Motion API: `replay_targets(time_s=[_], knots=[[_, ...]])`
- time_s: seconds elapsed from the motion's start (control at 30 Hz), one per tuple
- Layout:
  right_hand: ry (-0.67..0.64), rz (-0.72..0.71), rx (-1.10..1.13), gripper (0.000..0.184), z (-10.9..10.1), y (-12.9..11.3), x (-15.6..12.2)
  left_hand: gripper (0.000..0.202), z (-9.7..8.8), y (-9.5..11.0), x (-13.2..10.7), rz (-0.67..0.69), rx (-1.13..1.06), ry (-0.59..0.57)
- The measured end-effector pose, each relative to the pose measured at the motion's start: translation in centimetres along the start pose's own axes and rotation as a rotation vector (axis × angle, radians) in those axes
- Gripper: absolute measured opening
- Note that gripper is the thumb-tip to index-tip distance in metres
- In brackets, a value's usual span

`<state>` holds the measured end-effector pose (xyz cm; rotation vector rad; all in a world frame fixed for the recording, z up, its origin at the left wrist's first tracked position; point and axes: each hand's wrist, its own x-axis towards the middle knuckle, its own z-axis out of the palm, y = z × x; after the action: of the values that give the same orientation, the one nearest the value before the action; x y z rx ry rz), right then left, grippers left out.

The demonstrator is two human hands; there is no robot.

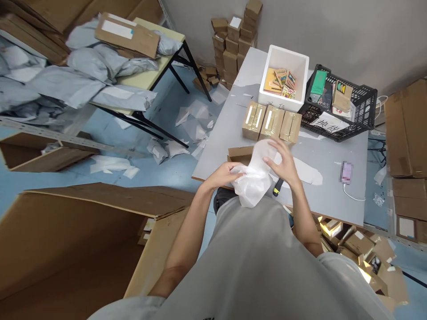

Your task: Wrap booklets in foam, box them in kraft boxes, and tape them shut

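My left hand (223, 174) and my right hand (283, 163) both grip a white plastic mailer bag (255, 178), held over the near edge of a grey table (327, 155). The left hand's fingers pinch the bag's left side. On the bag's right side the right hand's fingers curl over its upper part. An open flat cardboard box (239, 154) lies on the table just behind the bag, partly hidden by it. A dark tool with a yellow tip (278, 188) shows under my right wrist.
Three taped brown boxes (271, 121) sit mid-table, with a white foam box (285, 75) of small packs and a black crate (340, 104) behind. A phone (347, 171) with cable lies right. A large open carton (76, 240) stands at left; small boxes lie under the table.
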<state>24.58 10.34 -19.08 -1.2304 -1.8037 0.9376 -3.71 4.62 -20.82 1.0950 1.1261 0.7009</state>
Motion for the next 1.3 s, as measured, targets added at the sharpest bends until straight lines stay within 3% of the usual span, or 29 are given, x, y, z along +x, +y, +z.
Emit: replay_targets(time_s=[0.07, 0.17, 0.27, 0.37, 0.53, 0.63, 0.7, 0.8, 0.87, 0.97, 1.07, 1.17, 1.27, 1.3], knots=[[-0.188, 0.055, 0.158, 0.074, 1.2, 0.3, -0.3, 0.038, 0.5, 0.4, 0.3, 0.051, 0.021, 0.028], [-0.328, 0.193, 0.421, 0.093, 4.3, 0.9, -2.2, 0.037, 1.1, 0.4, 0.9, 0.169, 0.0, 0.224], [-0.269, 0.311, 0.581, 0.096, 7.6, 1.4, -4.4, 0.036, 1.3, -0.4, 1.8, 0.283, 0.007, 0.409], [-0.142, 0.348, 0.57, 0.075, 9.5, 2.2, -4.7, 0.041, 0.8, -1.8, 2.5, 0.304, 0.063, 0.46], [-0.101, 0.177, 0.23, 0.04, 8.3, 4.3, -0.4, 0.039, -0.3, -4.0, 3.1, 0.29, 0.185, 0.458], [-0.24, 0.02, -0.058, 0.039, 7.4, 4.9, 2.2, 0.025, -0.2, -5.0, 3.6, 0.257, 0.481, 0.525], [-0.388, 0.016, -0.338, 0.046, 7.6, 4.9, 3.2, 0.026, 0.1, -5.7, 4.0, 0.191, 0.707, 0.536], [-0.601, 0.123, -0.757, 0.046, 9.5, 4.8, 3.4, 0.029, 0.9, -7.1, 4.6, 0.031, 0.915, 0.417], [-0.67, 0.17, -0.881, 0.044, 11.5, 4.9, 3.2, 0.035, 1.5, -8.0, 5.0, -0.03, 0.967, 0.358], [-0.708, 0.216, -0.903, 0.039, 14.7, 5.4, 2.8, 0.045, 2.2, -9.0, 5.4, 0.009, 0.961, 0.372], [-0.716, 0.268, -0.914, 0.035, 16.6, 5.6, 2.7, 0.043, 2.4, -9.4, 5.0, 0.141, 0.897, 0.43], [-0.658, 0.279, -0.922, 0.037, 15.6, 5.4, 1.9, 0.041, 1.7, -10.0, 3.7, 0.258, 0.803, 0.584], [-0.521, 0.207, -0.842, 0.044, 11.4, 6.1, -0.3, 0.045, 0.3, -11.6, 2.0, 0.259, 0.68, 0.757], [-0.364, 0.167, -0.726, 0.046, 9.7, 6.9, -1.2, 0.046, -0.2, -12.3, 1.5, 0.224, 0.627, 0.795]])
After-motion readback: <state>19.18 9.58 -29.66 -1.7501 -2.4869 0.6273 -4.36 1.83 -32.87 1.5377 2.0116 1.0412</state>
